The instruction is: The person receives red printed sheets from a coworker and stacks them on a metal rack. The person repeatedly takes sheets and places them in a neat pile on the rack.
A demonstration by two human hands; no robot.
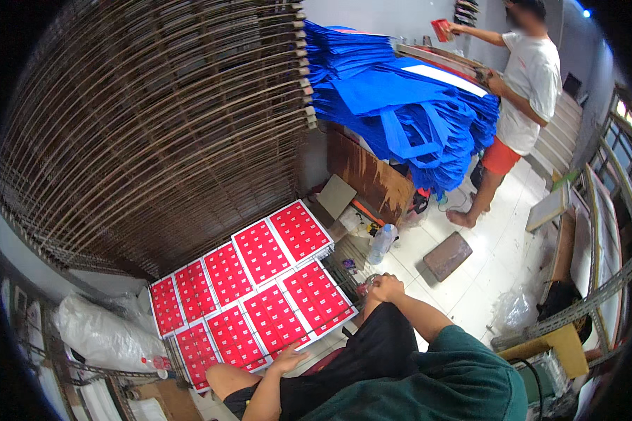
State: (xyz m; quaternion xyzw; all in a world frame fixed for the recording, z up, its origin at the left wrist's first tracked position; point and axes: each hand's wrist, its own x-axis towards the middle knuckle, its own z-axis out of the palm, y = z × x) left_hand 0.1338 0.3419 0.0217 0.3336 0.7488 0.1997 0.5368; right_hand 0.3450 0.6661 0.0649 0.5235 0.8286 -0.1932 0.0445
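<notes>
My left hand [288, 359] is near the front edge of the red printed sheets [265, 313], its fingers stretched out and holding nothing that I can see. Several of these white-bordered sheets, covered with small white marks, lie side by side in two rows on a wire rack shelf. By my knee, at the right end of that shelf, my right hand [386, 287] is closed. Something small, greyish and shiny shows beside its fingers, too small to name.
Stacked wire drying-rack shelves [154, 126] tilt up behind the sheets. Blue fabric bags [414, 112] pile on a table, where a person [530, 84] stands holding a red item [442, 30]. A plastic bottle [382, 243] and brown slab [448, 257] are on the tiled floor.
</notes>
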